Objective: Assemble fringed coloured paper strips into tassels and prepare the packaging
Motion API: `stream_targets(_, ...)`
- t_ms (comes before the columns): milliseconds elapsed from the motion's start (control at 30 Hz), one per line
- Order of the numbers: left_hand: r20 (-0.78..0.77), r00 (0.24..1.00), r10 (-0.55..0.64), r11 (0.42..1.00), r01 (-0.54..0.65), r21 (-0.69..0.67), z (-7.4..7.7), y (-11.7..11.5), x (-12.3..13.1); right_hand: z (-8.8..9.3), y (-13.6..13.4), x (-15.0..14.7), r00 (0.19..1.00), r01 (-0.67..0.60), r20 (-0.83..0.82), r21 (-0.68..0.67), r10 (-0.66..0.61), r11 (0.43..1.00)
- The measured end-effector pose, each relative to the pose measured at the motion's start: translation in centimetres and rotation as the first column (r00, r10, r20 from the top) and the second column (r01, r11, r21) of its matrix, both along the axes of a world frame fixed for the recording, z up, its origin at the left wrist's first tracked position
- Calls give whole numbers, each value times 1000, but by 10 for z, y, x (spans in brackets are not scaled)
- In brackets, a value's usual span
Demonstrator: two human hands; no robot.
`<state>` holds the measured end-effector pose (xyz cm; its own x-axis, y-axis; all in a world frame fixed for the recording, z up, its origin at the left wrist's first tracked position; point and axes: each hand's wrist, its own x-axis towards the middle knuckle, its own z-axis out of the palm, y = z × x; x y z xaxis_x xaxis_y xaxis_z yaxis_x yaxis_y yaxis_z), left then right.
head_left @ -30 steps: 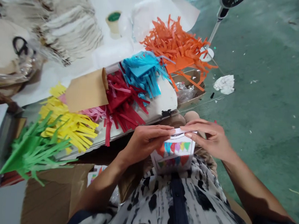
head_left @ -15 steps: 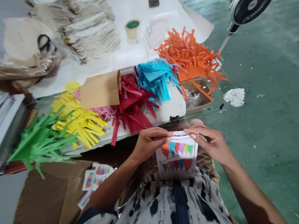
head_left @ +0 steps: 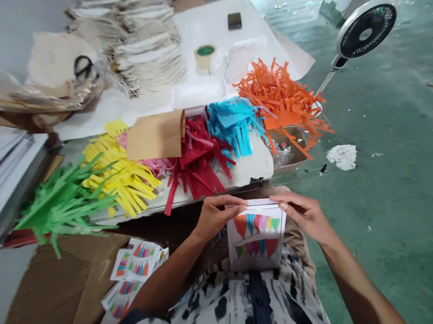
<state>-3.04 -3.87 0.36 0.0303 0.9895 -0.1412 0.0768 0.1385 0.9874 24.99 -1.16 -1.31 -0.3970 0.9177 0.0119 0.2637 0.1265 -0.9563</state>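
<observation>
You get soft, uneven daylight-like light, brightest toward the far end, where the floor [head_left: 396,158] carries a pale sheen. Under the table [head_left: 262,165] it drops into deep shadow, and shade darkens your right forearm [head_left: 356,278]. Your card [head_left: 258,238] looks duller low down. Wide-angle stretching bends the edges; fine detail smears.

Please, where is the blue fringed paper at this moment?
In the head view, the blue fringed paper lies just above the centre, between the dark red fringed paper at left and the orange fringed paper at right.
</observation>
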Motion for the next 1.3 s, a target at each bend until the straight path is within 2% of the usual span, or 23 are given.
stream_targets(233,1,985,171,985,-171,9,-8,-13,1,-8,4,-12,994,33,-103,77,-25,996)
stream_targets(400,-9,999,54,998,-54,31,-5,-16,-7,-6,10,-12,997,18,-76,61,-14,998)
stream_targets(533,-26,998,61,997,-60,49,-4,-16,-10,-3,11,-13,1000,12,-3,107,-12,994)
stream_targets(600,-34,999,40,993,-36,111,-1,-17,-12,-3,10,-14,999,15,41,164,-22,986)
stream_targets(700,-221,975,9,966,48,252,10,-16,-20,-4,11,-14,987,-37,158,303,-12,952)
stream_targets(767,-412,909,67,939,82,333,23,-10,-35,-2,13,-12,970,-71,240,408,-32,910)
stream_targets(833,-570,791,221,900,60,431,37,5,-58,2,15,-10,956,-72,282,488,-78,870)
stream_targets(900,-697,587,412,848,33,528,49,25,-88,8,17,-10,951,-69,292,529,-105,846)
stream_targets(967,-798,393,458,850,69,522,56,47,-117,13,18,-12,950,-78,296,543,-104,836)
stream_targets(1033,-861,264,434,876,99,472,55,63,-141,17,19,-15,954,-87,286,556,-91,827)
stream_targets(1067,-876,233,422,885,103,454,53,68,-149,19,20,-17,956,-84,278,559,-90,825)
stream_targets(1133,-888,219,405,894,110,435,47,72,-158,21,22,-21,961,-70,259,566,-96,822)
stream_targets(1233,-878,232,419,884,119,453,41,72,-162,25,26,-27,967,-50,235,555,-99,831)
stream_targets(1300,-853,273,446,873,79,482,45,77,-167,27,30,-31,970,-42,222,545,-96,837)
